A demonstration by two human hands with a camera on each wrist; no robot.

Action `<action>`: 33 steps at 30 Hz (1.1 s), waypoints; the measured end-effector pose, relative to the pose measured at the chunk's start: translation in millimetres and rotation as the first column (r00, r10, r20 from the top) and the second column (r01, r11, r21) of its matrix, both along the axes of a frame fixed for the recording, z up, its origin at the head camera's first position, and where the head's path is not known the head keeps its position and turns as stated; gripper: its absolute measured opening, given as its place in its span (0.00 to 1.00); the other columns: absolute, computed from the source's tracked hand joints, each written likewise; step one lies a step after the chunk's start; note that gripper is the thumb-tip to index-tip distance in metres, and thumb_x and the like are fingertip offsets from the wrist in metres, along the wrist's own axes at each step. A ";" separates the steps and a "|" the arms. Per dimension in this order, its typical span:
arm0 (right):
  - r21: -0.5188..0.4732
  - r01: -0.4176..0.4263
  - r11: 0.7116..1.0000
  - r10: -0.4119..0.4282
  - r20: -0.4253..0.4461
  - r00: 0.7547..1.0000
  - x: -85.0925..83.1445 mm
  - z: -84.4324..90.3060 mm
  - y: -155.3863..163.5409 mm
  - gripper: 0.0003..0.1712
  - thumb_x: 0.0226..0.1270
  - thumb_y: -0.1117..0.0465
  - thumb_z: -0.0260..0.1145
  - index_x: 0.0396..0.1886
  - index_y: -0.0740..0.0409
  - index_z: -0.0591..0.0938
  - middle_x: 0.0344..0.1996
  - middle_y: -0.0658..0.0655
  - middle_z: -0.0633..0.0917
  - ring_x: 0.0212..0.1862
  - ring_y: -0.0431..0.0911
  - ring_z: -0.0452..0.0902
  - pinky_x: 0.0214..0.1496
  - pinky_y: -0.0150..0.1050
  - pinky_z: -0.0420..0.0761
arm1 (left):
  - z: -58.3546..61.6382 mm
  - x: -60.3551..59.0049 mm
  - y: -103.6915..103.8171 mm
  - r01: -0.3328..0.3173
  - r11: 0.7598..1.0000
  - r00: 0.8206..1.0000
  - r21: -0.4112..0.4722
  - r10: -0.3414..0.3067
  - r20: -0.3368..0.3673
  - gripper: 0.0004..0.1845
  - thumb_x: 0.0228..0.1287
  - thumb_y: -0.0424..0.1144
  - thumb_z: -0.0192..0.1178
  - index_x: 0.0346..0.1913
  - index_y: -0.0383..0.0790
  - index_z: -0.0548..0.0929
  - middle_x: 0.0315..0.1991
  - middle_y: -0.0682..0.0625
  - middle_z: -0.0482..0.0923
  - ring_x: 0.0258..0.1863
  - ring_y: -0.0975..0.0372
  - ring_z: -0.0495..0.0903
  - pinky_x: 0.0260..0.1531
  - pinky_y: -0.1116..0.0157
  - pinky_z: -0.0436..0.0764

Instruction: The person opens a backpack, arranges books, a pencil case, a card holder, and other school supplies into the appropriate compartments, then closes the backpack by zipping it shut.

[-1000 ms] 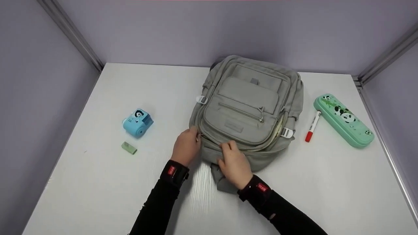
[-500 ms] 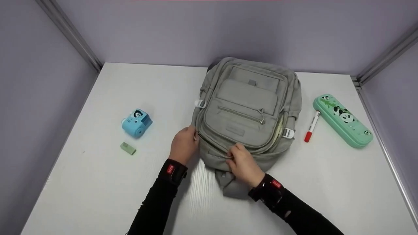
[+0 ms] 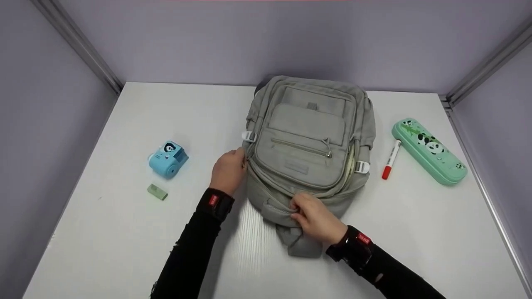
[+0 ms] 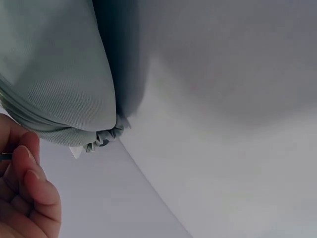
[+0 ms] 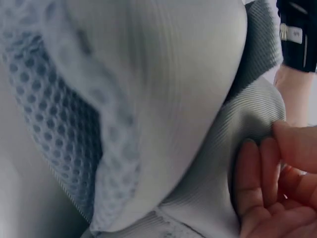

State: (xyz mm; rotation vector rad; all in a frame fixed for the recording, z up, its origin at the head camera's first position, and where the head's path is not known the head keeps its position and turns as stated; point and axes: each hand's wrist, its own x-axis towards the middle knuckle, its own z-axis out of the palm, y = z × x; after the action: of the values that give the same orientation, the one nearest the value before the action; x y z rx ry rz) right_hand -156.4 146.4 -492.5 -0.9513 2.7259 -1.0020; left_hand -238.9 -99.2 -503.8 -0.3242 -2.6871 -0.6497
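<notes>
A grey backpack (image 3: 307,124) lies on its back on the white table, its main zipper parted along the bottom and lower right side. At its left side, my left hand (image 3: 227,171) pinches the zipper pull at the seam; in the left wrist view a small dark end (image 4: 6,156) shows between the curled fingers (image 4: 42,188). My right hand (image 3: 318,218) grips the fabric at the bag's bottom edge, thumb against fingers. The right wrist view shows these fingers (image 5: 250,173) at a fold of grey cloth, beside a mesh-lined strap (image 5: 119,163).
To the left are a blue pencil sharpener (image 3: 168,160) and a small green eraser (image 3: 157,192). A red-capped white marker (image 3: 391,160) and a green panda pencil case (image 3: 430,151) lie at the right. Lilac panels (image 3: 208,41) enclose the table's back and sides.
My left hand has slid up along the bag's left seam. My right hand has moved right and toward me, pulling the bottom edge, and the backpack has shifted slightly.
</notes>
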 end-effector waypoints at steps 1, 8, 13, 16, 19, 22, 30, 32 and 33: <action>-0.006 -0.010 1.000 0.010 -0.007 1.000 0.4 0.3 0.3 0.09 0.62 0.71 0.66 0.33 0.59 0.73 0.31 0.52 0.76 0.36 0.42 0.72 0.41 0.39 0.77 | 1.5 -2.8 -0.4 0.007 1.000 1.000 -0.018 -0.007 0.005 0.06 0.62 0.26 0.61 0.30 0.34 0.74 0.23 0.42 0.80 0.22 0.52 0.80 0.22 0.58 0.78; 0.008 -0.018 1.000 0.018 0.000 1.000 4.6 0.4 2.1 0.10 0.62 0.71 0.66 0.33 0.59 0.72 0.31 0.51 0.74 0.37 0.41 0.70 0.41 0.39 0.77 | 9.2 -7.8 -1.8 0.032 0.999 0.988 -0.023 -0.028 0.151 0.05 0.63 0.27 0.60 0.31 0.35 0.76 0.24 0.42 0.80 0.25 0.52 0.82 0.26 0.58 0.79; 0.031 -0.008 0.999 0.009 -0.029 1.000 4.9 -5.2 7.9 0.09 0.62 0.71 0.66 0.35 0.60 0.73 0.33 0.52 0.76 0.38 0.43 0.73 0.43 0.40 0.79 | 9.3 1.8 -2.5 0.024 1.000 0.966 0.012 -0.026 0.257 0.04 0.61 0.26 0.60 0.31 0.35 0.76 0.24 0.43 0.80 0.26 0.53 0.80 0.26 0.59 0.77; 0.030 0.005 1.000 -0.003 -0.056 0.998 0.4 -8.9 15.3 0.10 0.61 0.72 0.67 0.36 0.60 0.74 0.34 0.53 0.77 0.39 0.44 0.75 0.44 0.40 0.80 | 7.1 12.9 -2.6 0.027 1.000 0.968 0.005 -0.027 0.249 0.04 0.61 0.28 0.61 0.32 0.36 0.77 0.24 0.44 0.80 0.26 0.54 0.81 0.26 0.58 0.78; 0.037 0.018 0.999 -0.015 -0.061 0.998 -5.6 -12.2 24.0 0.11 0.60 0.72 0.68 0.35 0.59 0.74 0.33 0.52 0.76 0.38 0.43 0.75 0.43 0.40 0.80 | 4.3 25.2 -2.5 0.036 0.999 0.975 0.002 -0.036 0.219 0.05 0.61 0.29 0.63 0.31 0.37 0.77 0.23 0.45 0.80 0.24 0.55 0.81 0.25 0.59 0.79; 0.046 0.025 0.999 -0.022 -0.063 0.998 -11.5 -14.2 32.6 0.11 0.60 0.72 0.68 0.35 0.58 0.74 0.33 0.51 0.76 0.38 0.42 0.75 0.42 0.40 0.80 | 3.0 36.6 -2.1 0.047 0.999 0.983 -0.011 -0.044 0.179 0.07 0.60 0.28 0.64 0.28 0.37 0.76 0.21 0.46 0.78 0.22 0.56 0.80 0.23 0.60 0.78; 0.120 0.013 0.993 -0.004 -0.075 0.997 -32.4 -6.7 52.2 0.09 0.61 0.71 0.68 0.33 0.57 0.76 0.35 0.51 0.78 0.40 0.44 0.77 0.44 0.42 0.80 | 0.2 58.3 4.8 0.078 0.996 0.994 -0.036 -0.075 0.085 0.10 0.55 0.26 0.64 0.25 0.37 0.73 0.18 0.48 0.76 0.18 0.59 0.78 0.19 0.62 0.76; 0.156 0.006 0.988 0.003 -0.055 0.998 -39.9 -0.7 56.5 0.09 0.60 0.71 0.68 0.32 0.56 0.76 0.35 0.52 0.79 0.41 0.45 0.77 0.45 0.43 0.80 | -0.4 62.0 9.7 0.091 0.995 0.994 -0.035 -0.088 0.070 0.11 0.55 0.26 0.65 0.24 0.38 0.72 0.17 0.49 0.74 0.17 0.59 0.77 0.18 0.63 0.75; 0.173 0.004 0.985 0.003 -0.043 0.999 -44.2 2.1 58.6 0.10 0.59 0.72 0.68 0.31 0.56 0.77 0.35 0.52 0.79 0.41 0.45 0.77 0.44 0.43 0.80 | -0.8 63.8 12.6 0.097 0.995 0.993 -0.030 -0.095 0.068 0.12 0.54 0.26 0.65 0.24 0.38 0.72 0.17 0.49 0.73 0.17 0.60 0.76 0.18 0.63 0.74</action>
State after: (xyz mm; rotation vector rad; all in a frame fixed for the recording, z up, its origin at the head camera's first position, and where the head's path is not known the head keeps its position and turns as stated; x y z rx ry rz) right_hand -200.6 205.0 -490.4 -0.9528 2.7925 -0.7370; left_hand -175.1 -86.6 -504.6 -0.4502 -2.7616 -0.6553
